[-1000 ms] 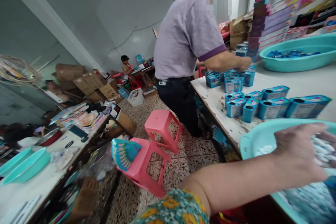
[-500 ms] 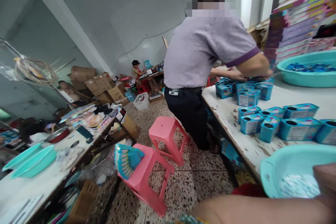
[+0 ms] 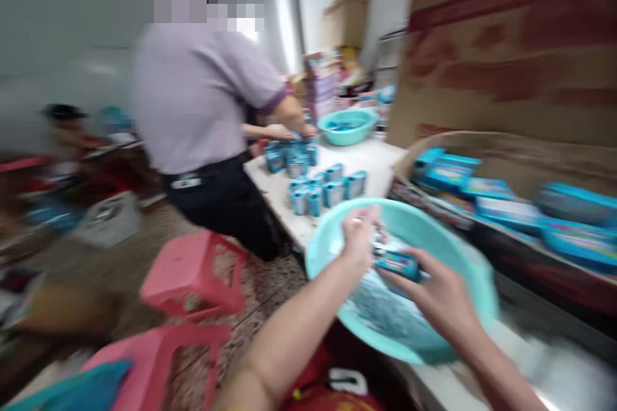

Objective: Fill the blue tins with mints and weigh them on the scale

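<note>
Over a turquoise basin (image 3: 322, 237) my right hand (image 3: 441, 289) grips a small blue box (image 3: 399, 263), which lies tilted on its side with its end toward my left hand. My left hand (image 3: 359, 237) is close to that end, its fingers curled and blurred. Whatever sits in those fingers is too smeared to name. Small pale blue and white pieces (image 3: 385, 308) lie in the bottom of the basin, below both hands.
Several blue boxes (image 3: 332, 192) stand on the white table (image 3: 279, 202). A co-worker (image 3: 197, 96) bends over more boxes; another basin (image 3: 347, 135) is behind. Right, a cardboard carton (image 3: 482, 64) holds blue boxes (image 3: 506, 209). Pink stools (image 3: 183, 273) stand left; another person (image 3: 67, 128) sits farther back.
My view has swung right, bringing the carton into sight. Both hands now show over the basin, the right one holding a blue box; earlier an arm lay at the lower right edge.
</note>
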A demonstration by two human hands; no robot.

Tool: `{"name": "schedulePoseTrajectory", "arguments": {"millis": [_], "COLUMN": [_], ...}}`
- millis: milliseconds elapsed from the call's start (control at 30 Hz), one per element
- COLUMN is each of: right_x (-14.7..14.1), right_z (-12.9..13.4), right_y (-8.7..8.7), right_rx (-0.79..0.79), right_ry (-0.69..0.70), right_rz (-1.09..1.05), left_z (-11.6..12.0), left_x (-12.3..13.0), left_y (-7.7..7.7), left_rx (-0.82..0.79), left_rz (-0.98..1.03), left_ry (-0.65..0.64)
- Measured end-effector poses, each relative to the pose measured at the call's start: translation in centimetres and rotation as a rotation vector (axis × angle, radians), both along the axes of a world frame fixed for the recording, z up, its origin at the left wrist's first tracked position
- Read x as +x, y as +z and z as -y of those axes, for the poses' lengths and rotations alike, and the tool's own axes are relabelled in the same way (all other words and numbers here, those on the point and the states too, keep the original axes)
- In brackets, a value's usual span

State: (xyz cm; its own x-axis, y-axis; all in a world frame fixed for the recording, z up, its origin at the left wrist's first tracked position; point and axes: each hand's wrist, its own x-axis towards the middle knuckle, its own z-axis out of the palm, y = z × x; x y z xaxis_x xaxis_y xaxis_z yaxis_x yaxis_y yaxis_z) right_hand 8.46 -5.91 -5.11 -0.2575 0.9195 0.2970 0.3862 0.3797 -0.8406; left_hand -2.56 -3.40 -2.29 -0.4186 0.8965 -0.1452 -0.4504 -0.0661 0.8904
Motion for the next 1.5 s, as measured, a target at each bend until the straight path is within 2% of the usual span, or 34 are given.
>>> {"name": "schedulePoseTrajectory", "arguments": {"millis": [33,67,133,367,667,933,1033,1167,1300,1500], "right_x": [1.5,2.3,3.0,3.4,3.8,3.8,3.7,3.8,4.2,4.7], "right_z": [0.1,0.2,-0.1,-0.4,-0.8,-0.9,-0.9,-0.7,-0.5,-0.7], "right_y": [0.1,0.2,0.5,1.6,0.7,0.6,0.7,0.8,0.7,0.3], "right_rx": [-0.018,-0.045,-0.032,-0.045,-0.022,-0.041,-0.055,-0.047,-0.051,-0.020], "right_ry": [-0.022,-0.019,-0.049,-0.101,-0.114,-0.125,-0.133,-0.129,-0.158,-0.148], "right_rz": [0.046,0.079,0.095,0.157,0.127,0.067,0.051,0.059,0.034,0.068], "left_z": [-0.3,-0.6,-1.1,-0.9,-1.2,-1.3,-1.2,-1.2,-1.0,-0.8], "left_x": [0.0,0.0,0.3,2.1,2.9,2.6,2.8,3.0,3.3,3.6], "left_y": [0.0,-0.1,-0.3,0.2,1.1,0.4,0.4,0.7,0.6,0.2], "left_rx": [0.010,0.019,0.040,0.086,0.055,0.048,0.061,0.067,0.065,0.024], "left_rz": [0.027,0.023,0.014,-0.092,-0.014,-0.094,-0.079,-0.061,-0.062,-0.179], "left_ry": [-0.039,0.000,-0.032,-0.060,-0.084,-0.062,-0.037,-0.112,-0.066,-0.179]}}
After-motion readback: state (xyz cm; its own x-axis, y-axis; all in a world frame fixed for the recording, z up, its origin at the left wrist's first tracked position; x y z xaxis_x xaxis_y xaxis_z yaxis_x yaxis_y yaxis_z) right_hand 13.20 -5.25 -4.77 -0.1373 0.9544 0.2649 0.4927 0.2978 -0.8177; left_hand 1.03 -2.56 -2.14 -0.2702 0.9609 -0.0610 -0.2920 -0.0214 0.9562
